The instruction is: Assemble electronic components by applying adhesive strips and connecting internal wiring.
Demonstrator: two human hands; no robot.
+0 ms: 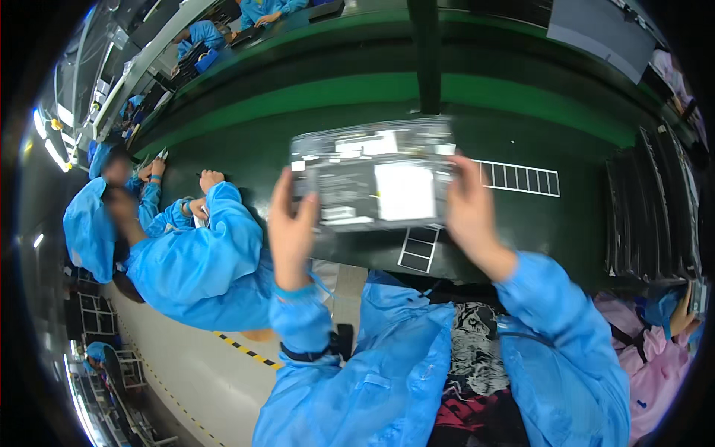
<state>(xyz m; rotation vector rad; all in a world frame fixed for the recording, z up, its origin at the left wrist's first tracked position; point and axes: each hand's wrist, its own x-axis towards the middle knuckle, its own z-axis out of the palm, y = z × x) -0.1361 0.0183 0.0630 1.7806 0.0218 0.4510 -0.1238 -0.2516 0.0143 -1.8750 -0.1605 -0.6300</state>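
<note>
Between my two hands I hold up an opened laptop base [346, 190], its dark battery and circuit parts facing me. A bright white rectangle [406, 191] covers part of its right half, and smaller white patches run along the far edge. My left hand [292, 231] grips the left edge, thumb over the top face. On the right edge my right hand [473, 212] is closed in the same way. Motion blurs the laptop base and fingers, so fine detail is lost. The base is held over the dark green table [581, 231].
White-edged label strips [521, 179] lie on the table to the right, and a shorter strip [418, 249] lies near its front edge. Several dark flat panels [648, 208] stand in a row at the right. A person in blue [194, 261] works close on my left. A green post [426, 59] rises at the back.
</note>
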